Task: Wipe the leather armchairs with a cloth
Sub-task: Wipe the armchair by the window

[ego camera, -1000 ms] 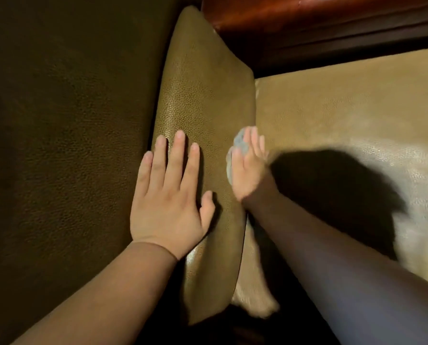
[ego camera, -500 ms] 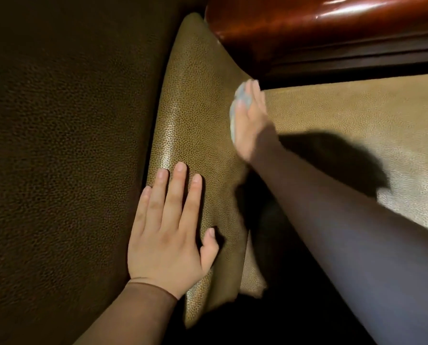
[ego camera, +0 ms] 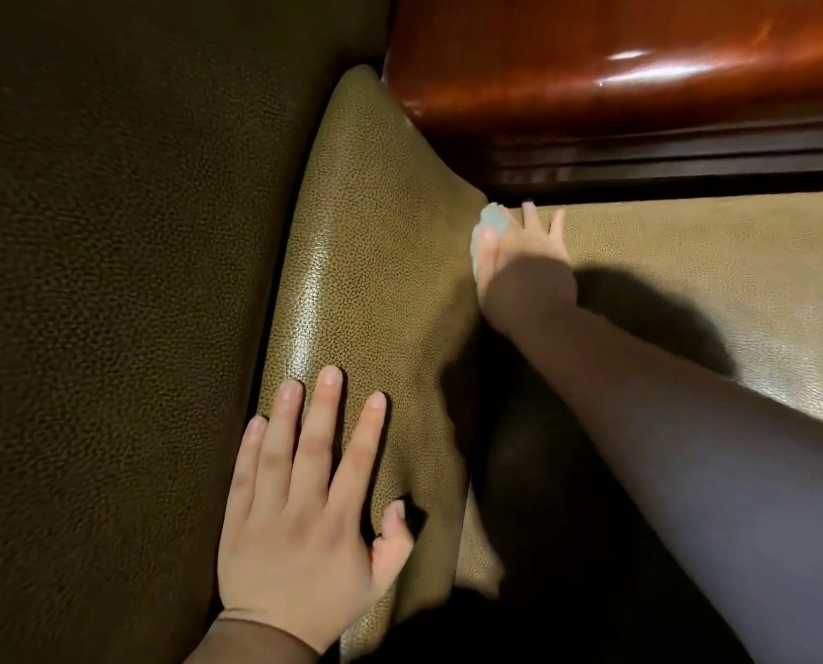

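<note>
An olive-brown leather cushion (ego camera: 376, 261) stands tilted against the dark leather backrest (ego camera: 112, 280) of the armchair. My left hand (ego camera: 304, 510) rests flat on the cushion's lower part, fingers straight and spread. My right hand (ego camera: 519, 251) is at the cushion's far right corner, where it meets the tan leather seat (ego camera: 711, 261). It presses a small pale grey-blue cloth (ego camera: 493, 222) against the leather. Only a bit of the cloth shows past the fingers; the rest is hidden under the hand.
A glossy reddish-brown wooden armrest (ego camera: 615, 74) runs along the top right, with a dark groove beneath it. The arm's shadow falls on the seat. The gap between cushion and seat at the bottom is dark.
My right hand with the cloth slid up along the cushion's right edge to its far corner and turned onto the seat. The left hand stayed flat on the cushion.
</note>
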